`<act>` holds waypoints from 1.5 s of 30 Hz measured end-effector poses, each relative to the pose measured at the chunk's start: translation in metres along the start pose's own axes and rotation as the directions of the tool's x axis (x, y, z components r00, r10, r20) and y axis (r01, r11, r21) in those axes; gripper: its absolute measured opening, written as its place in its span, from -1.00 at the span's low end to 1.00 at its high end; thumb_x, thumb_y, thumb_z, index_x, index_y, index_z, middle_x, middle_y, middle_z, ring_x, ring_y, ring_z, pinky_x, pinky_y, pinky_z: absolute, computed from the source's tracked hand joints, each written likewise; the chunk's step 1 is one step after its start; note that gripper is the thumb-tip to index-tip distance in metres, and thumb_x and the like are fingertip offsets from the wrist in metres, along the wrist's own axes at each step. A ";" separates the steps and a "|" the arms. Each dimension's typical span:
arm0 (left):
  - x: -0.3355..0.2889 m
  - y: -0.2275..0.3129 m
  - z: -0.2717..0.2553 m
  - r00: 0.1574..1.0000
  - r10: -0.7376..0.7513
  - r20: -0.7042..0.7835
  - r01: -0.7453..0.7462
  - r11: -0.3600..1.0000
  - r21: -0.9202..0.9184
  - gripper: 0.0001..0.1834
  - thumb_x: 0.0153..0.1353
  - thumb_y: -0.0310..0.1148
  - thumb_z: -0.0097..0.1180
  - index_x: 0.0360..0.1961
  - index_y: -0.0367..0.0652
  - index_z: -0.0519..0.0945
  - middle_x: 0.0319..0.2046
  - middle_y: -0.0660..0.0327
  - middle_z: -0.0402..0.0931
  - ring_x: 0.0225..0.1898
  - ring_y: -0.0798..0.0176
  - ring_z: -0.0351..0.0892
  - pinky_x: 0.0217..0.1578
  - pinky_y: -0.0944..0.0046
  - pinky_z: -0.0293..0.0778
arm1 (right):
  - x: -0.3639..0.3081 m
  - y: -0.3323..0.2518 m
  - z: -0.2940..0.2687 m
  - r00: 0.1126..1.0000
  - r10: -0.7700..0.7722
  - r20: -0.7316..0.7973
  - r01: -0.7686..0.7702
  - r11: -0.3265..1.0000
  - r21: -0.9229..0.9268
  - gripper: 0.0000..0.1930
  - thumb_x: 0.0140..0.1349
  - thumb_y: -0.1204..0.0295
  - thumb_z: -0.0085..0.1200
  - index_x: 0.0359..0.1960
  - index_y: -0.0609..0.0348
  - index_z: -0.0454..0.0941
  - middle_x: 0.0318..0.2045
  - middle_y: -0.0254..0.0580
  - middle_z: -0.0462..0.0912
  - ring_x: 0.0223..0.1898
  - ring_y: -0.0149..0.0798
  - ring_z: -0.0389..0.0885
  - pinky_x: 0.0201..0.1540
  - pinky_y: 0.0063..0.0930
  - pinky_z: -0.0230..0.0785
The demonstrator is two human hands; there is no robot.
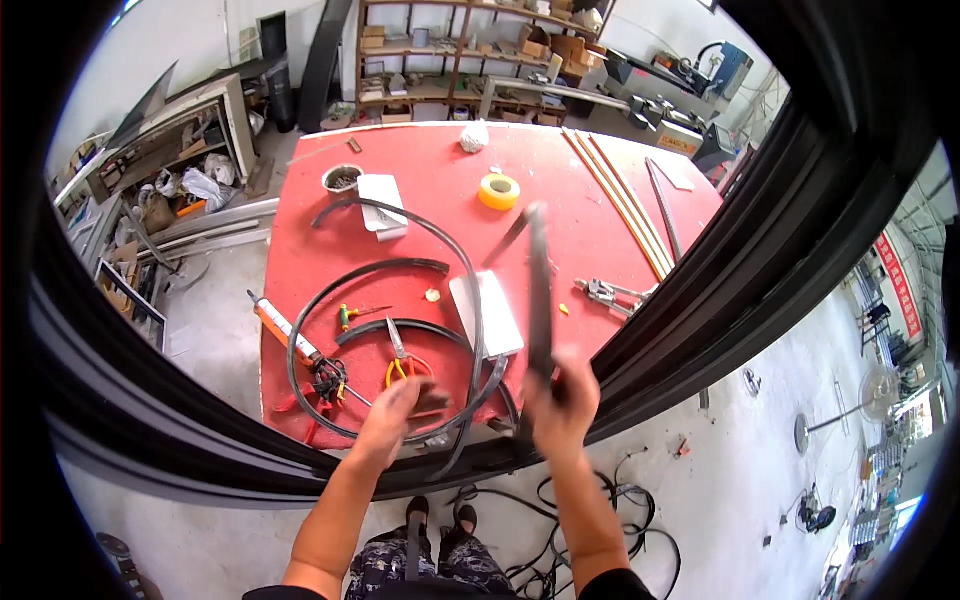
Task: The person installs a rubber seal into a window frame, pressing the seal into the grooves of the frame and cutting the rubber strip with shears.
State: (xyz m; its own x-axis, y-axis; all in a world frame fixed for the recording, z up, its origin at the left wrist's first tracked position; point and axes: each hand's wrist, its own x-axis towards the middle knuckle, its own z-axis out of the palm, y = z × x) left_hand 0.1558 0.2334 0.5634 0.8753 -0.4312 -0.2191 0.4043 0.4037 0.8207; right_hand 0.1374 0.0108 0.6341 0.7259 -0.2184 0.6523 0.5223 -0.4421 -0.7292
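On a red-topped table (420, 160), from left to right: an orange-and-white caulking gun (285, 327) lies left of and beyond the left hand; a small T-handled tool (348, 318) with green on its grip lies ahead of that hand and slightly left. The left hand (396, 418), blurred, is over the near edge, fingers toward the right; whether it grips anything cannot be told. Just beyond it are pliers (398, 345) with red-and-yellow handles, inside the loop of a black flexible strip (474, 275) curling around and past this hand. Ahead, between the hands, is a white plate (495, 325). The right hand (562, 405) is closed on a dark flat strip (540, 300), blurred, rising from its grasp. Straight ahead and slightly left of it, well apart, sits a yellow tape roll (498, 192); ahead and right lie metal pliers (612, 295) and, farther off, thin wooden strips (622, 205).
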 end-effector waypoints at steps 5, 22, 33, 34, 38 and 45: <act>0.048 0.071 0.091 0.955 0.050 0.292 0.114 0.848 -0.517 -0.16 0.20 0.30 -0.10 0.09 -0.36 0.37 0.00 -0.05 0.49 0.04 0.06 0.50 0.08 0.00 0.46 | -0.102 -0.056 -0.036 0.943 -0.180 0.281 0.170 0.984 0.058 -0.68 -0.08 0.53 0.26 -0.22 0.25 0.54 -0.49 -0.17 0.51 -0.51 -0.17 0.48 -0.46 -0.35 0.35; -0.030 0.113 0.122 0.873 0.470 -0.130 -0.488 0.840 -0.238 -0.56 0.33 -0.13 0.01 0.02 -0.28 0.38 -0.53 0.35 0.29 -0.53 0.45 0.26 -0.46 0.44 0.29 | -0.265 0.083 -0.116 0.757 0.331 0.563 -0.265 0.944 -0.199 -0.76 -0.03 0.40 0.23 -0.39 0.20 0.43 -0.47 -0.04 0.48 -0.39 0.08 0.47 -0.35 -0.18 0.31; -0.063 0.061 0.176 0.595 0.709 -0.378 -0.650 0.701 0.292 -0.68 0.40 -0.22 -0.10 0.05 -0.17 0.34 -0.45 0.26 0.39 -0.50 0.43 0.36 -0.44 0.39 0.37 | -0.159 -0.022 -0.006 0.988 0.129 0.088 -0.149 0.951 0.270 -0.21 -0.10 0.63 0.37 0.20 0.24 0.19 -0.29 -0.23 0.43 -0.31 -0.37 0.44 -0.28 -0.52 0.32; -0.065 0.053 0.177 0.564 0.732 -0.383 -0.609 0.681 0.406 -0.70 0.42 -0.19 -0.13 0.00 -0.18 0.36 -0.42 0.26 0.40 -0.48 0.43 0.38 -0.41 0.39 0.39 | -0.138 -0.041 0.008 0.999 0.039 0.017 -0.042 0.973 0.229 -0.27 -0.08 0.56 0.36 0.17 0.27 0.25 -0.23 -0.05 0.49 -0.33 -0.16 0.52 -0.26 -0.36 0.43; -0.068 0.048 0.158 0.624 0.697 -0.353 -0.612 0.717 0.333 -0.66 0.44 -0.09 -0.23 -0.17 -0.17 0.40 -0.41 0.28 0.41 -0.38 0.44 0.42 -0.31 0.44 0.41 | -0.101 -0.062 0.036 0.991 -0.137 0.009 0.135 0.985 0.106 -0.57 0.12 0.58 0.13 0.08 0.35 0.42 -0.18 0.10 0.56 -0.25 0.07 0.59 -0.21 -0.25 0.47; -0.104 0.107 0.120 0.509 0.839 -0.194 -0.646 0.521 0.558 -0.61 0.36 -0.36 0.00 0.15 -0.30 0.36 -0.22 0.28 0.51 -0.22 0.48 0.48 -0.26 0.51 0.39 | -0.091 -0.058 0.072 0.938 0.175 0.299 -0.335 0.682 0.650 -0.77 0.36 0.48 -0.05 -0.02 0.34 0.49 -0.42 -0.29 0.58 -0.49 -0.52 0.47 -0.40 -0.62 0.37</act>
State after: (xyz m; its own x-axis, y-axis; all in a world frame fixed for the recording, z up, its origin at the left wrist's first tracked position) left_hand 0.0762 0.2246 0.7374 0.8359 0.2755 0.4747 -0.5032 0.0391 0.8633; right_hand 0.0734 0.1190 0.6016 0.9062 -0.0223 0.4222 0.4044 0.3366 -0.8504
